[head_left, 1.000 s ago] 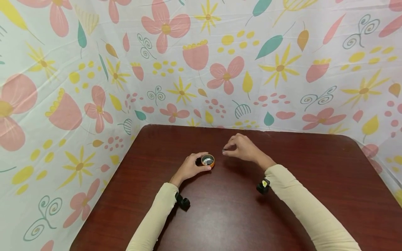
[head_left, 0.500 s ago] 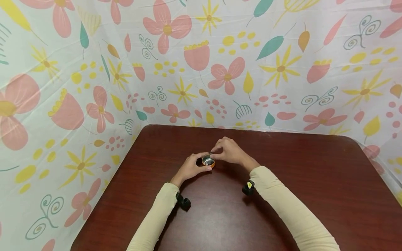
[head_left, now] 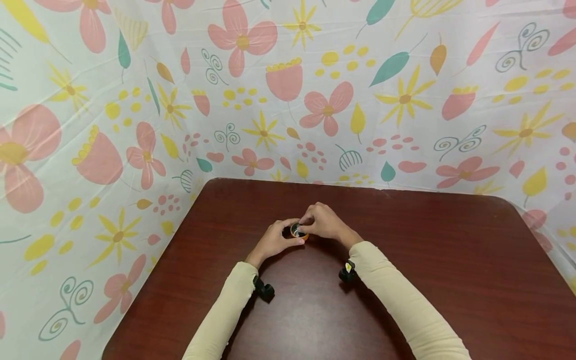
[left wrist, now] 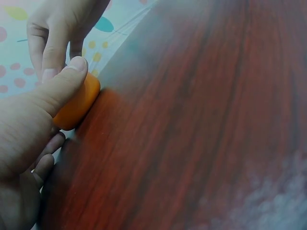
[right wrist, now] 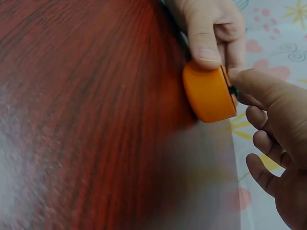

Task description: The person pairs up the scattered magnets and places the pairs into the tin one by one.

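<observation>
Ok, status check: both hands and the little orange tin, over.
Left hand grips the orange tin on the table. Right hand at its rim, pinching something small and dark. Nothing in the way.

table [head_left: 450, 260]: dark red-brown wood | backdrop [head_left: 279, 100]: white floral sheet, behind and left

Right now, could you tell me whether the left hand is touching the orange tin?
Touching. In the left wrist view the left hand presses its thumb flat against the side of the orange tin, with no gap showing.
</observation>
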`<state>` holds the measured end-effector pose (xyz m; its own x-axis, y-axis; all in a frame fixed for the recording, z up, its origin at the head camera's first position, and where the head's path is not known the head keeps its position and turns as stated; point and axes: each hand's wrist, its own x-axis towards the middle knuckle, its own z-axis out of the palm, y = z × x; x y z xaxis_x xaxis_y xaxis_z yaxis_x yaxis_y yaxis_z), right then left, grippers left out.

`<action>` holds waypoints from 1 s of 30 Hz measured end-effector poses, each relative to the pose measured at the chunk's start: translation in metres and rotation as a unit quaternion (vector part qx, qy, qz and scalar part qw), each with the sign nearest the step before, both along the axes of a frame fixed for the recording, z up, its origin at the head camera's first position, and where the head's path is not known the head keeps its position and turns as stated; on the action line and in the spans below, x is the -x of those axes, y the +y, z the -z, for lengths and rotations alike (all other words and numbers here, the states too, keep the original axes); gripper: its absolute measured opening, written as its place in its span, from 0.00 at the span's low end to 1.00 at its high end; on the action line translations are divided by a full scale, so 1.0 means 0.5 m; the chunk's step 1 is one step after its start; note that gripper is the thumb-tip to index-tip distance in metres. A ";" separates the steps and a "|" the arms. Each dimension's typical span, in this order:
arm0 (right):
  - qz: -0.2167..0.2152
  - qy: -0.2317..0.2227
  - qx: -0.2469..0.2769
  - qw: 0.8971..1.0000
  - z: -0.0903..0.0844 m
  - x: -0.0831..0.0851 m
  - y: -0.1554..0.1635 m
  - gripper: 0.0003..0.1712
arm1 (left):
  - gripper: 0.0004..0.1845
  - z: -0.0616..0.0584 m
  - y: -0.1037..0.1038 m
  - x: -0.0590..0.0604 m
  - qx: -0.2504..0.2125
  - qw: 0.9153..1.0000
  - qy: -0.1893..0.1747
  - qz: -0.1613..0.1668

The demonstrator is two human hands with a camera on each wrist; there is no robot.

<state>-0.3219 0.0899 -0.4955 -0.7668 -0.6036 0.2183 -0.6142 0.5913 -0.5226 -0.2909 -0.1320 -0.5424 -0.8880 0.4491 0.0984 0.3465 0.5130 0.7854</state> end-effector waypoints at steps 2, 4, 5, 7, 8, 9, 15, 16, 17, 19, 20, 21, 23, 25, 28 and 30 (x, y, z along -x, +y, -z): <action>0.001 0.000 0.003 1.000 0.004 -0.001 -0.001 0.09 | 0.37 0.000 0.002 0.000 -0.003 1.000 0.000 0.001; 0.001 0.000 0.006 1.000 0.006 -0.002 -0.001 0.10 | 0.37 0.000 0.003 -0.001 -0.004 1.000 -0.001 0.000; 0.002 0.000 0.007 1.000 0.006 -0.003 -0.001 0.10 | 0.37 0.000 0.003 -0.001 -0.005 1.000 -0.002 0.000; 0.004 -0.002 0.010 1.000 0.004 -0.005 -0.001 0.10 | 0.37 0.001 0.004 -0.001 -0.006 1.000 -0.003 0.000; 0.005 -0.004 0.008 1.000 0.003 -0.006 0.000 0.11 | 0.37 0.001 0.004 -0.001 -0.006 1.000 -0.003 -0.001; 0.006 -0.004 0.008 1.000 0.001 -0.007 0.001 0.11 | 0.38 0.001 0.005 -0.001 -0.005 1.000 -0.003 -0.001; 0.013 0.007 0.014 1.000 -0.005 -0.011 0.010 0.11 | 0.38 -0.002 0.006 -0.001 -0.004 1.000 -0.004 0.000; 0.014 0.009 0.015 1.000 -0.006 -0.012 0.012 0.11 | 0.38 -0.003 0.007 -0.001 -0.003 1.000 -0.004 -0.001; 0.016 0.010 0.015 1.000 -0.006 -0.014 0.013 0.11 | 0.38 -0.003 0.007 -0.001 -0.004 1.000 -0.006 -0.001; 0.017 0.013 0.010 1.000 -0.007 -0.017 0.017 0.11 | 0.38 -0.003 0.007 -0.001 -0.003 1.000 -0.007 -0.002; 0.018 0.015 0.007 1.000 -0.007 -0.019 0.019 0.12 | 0.38 -0.003 0.006 -0.002 -0.001 1.000 -0.009 -0.003; 0.020 0.016 0.005 1.000 -0.008 -0.021 0.022 0.11 | 0.38 -0.003 0.006 -0.002 0.000 1.000 -0.010 -0.003; 0.024 0.021 0.002 0.999 -0.009 -0.026 0.029 0.11 | 0.39 -0.003 0.005 -0.001 0.000 1.000 -0.010 -0.004; 0.026 0.029 0.005 0.999 -0.013 -0.032 0.039 0.12 | 0.39 -0.002 0.005 0.001 0.002 1.000 -0.008 -0.004; 0.031 0.036 0.015 0.999 -0.021 -0.041 0.062 0.13 | 0.40 -0.002 0.005 0.003 0.006 1.000 -0.001 -0.006; 0.036 0.040 0.018 0.998 -0.027 -0.049 0.082 0.13 | 0.42 -0.002 0.004 0.003 0.009 1.000 -0.001 -0.006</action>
